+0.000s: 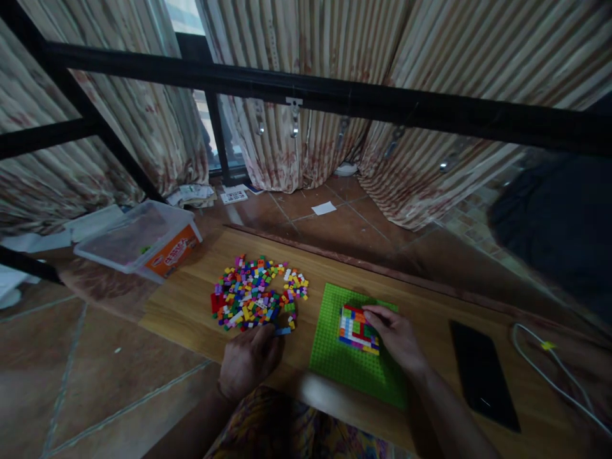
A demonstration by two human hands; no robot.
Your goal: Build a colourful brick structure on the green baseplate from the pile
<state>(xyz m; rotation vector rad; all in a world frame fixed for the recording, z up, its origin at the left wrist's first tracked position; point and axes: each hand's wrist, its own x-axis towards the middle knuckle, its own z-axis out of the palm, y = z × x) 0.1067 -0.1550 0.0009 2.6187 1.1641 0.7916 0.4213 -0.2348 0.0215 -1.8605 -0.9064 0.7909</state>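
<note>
My left hand (252, 358) is closed at the near edge of a loose pile of toy bricks (253, 287). A flat light-blue brick (283, 331) sticks out from its fingertips. On a green baseplate (329, 357) sits a low rectangular build of many-coloured toy bricks (356, 328), with red, white, blue and yellow rows. My right hand (394, 335) has its thumb and fingers pinched at the build's upper right corner, touching it. Those fingertips hide part of that corner.
A clear plastic tub (143, 236) with an orange label stands left of the wooden table (191, 306). A black phone-like slab (482, 373) and a white cable (559, 357) lie at right. Beyond are a dark metal rail (335, 95) and striped curtains (296, 140).
</note>
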